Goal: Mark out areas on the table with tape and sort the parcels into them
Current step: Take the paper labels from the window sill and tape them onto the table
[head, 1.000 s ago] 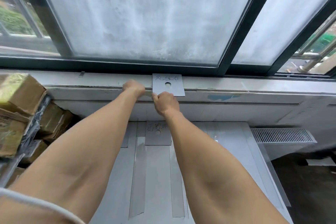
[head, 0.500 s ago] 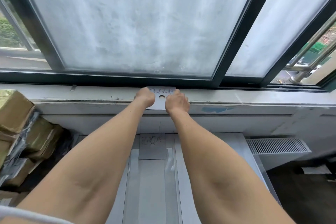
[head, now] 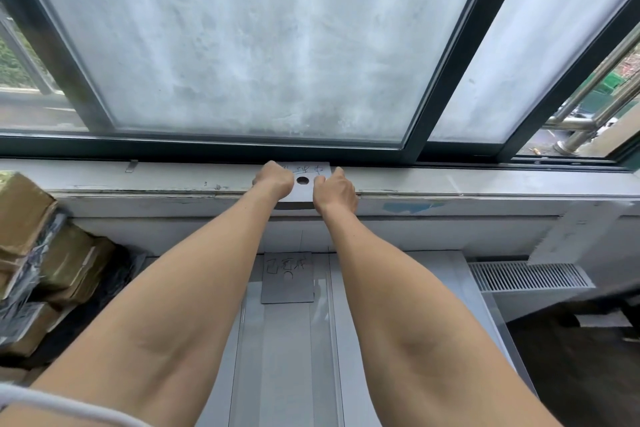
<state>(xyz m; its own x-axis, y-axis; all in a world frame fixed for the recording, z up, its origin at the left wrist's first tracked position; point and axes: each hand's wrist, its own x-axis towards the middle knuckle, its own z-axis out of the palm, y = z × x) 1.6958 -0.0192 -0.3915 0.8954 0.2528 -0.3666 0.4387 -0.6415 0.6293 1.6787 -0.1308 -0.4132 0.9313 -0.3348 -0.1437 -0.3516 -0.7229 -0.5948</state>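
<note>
Nearest me, well short of the sill card (head: 304, 191), the desk (head: 433, 270) is carrying clear tape strips (head: 320, 322) that are dividing it into lanes running toward that card. Just short of the sill card and in line with it, the desk card (head: 287, 282) is lying flat at the head of the middle lane. I judge it is naming that lane. Well left of the sill card and lower, the parcels (head: 34, 253) are sitting in a stack, waiting. None is showing in the lanes I can see, so the sorting is not yet begun.

I am stretching both arms out to the sill card itself, which is lying on the window sill (head: 485, 180) with its near edge hanging over the sill's lip. My left grip (head: 275, 178) is curling over the card's left edge, steadying that side. I cannot tell whether it is clamping the card or only pressing on it. My right grip (head: 336, 189) is pinching the right edge, with the thumb lying on the card's face beside its round hole. Working from both sides is letting me square the card over the lane below, so that label and lane are lining up.

Beyond the sill card, the frosted window glass (head: 259, 45) is rising behind the dark frame.
</note>
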